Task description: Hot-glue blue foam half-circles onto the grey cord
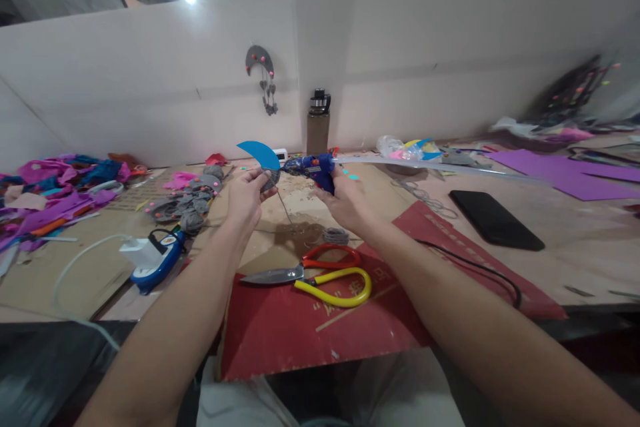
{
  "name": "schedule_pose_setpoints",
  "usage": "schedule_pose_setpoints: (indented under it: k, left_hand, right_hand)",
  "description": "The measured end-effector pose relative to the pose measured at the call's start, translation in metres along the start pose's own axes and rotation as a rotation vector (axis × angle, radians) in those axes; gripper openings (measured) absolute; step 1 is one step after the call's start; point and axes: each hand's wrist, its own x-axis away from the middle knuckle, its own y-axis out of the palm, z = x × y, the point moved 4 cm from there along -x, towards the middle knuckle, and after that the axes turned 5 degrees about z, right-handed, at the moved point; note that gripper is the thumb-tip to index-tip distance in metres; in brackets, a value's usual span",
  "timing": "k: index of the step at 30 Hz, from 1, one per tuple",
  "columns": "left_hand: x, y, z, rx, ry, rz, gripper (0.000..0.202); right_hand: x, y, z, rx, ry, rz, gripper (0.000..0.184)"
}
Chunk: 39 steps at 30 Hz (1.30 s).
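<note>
My left hand (249,195) pinches a blue crescent (260,153) by its lower end, where grey yarn covers it. A strand of that grey yarn (285,207) hangs down toward the board. My right hand (349,197) is wrapped round a blue hot glue gun (309,165), whose nozzle points left at the crescent, close to the yarn-covered part. Out of the gun's back runs a long clear glue stick (425,165). Below my hands lie a small coil of grey yarn (335,235) and scissors (274,276) with one red and one yellow handle.
A blue power strip (160,270) with a white plug is at left, near grey yarn pieces (193,197) and colourful scraps (65,193). A dark bottle (318,123) stands behind. A black phone (495,219) and purple sheets (560,173) lie right. A grey moon ornament (259,57) hangs on the wall.
</note>
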Motion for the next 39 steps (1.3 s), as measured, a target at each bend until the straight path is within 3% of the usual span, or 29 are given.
schedule_pose_setpoints:
  k: [11, 18, 39]
  left_hand:
    - [-0.002, -0.002, 0.002, 0.046, -0.024, 0.047, 0.018]
    - [0.002, 0.001, -0.002, -0.042, -0.023, -0.037, 0.02]
    - [0.007, 0.008, -0.004, -0.137, -0.001, -0.089, 0.024]
  right_hand:
    - [-0.002, -0.001, 0.002, -0.042, -0.043, 0.035, 0.04]
    - [0.001, -0.001, -0.003, -0.014, -0.068, 0.046, 0.04]
    - [0.0, 0.007, 0.005, -0.02, -0.026, -0.009, 0.039]
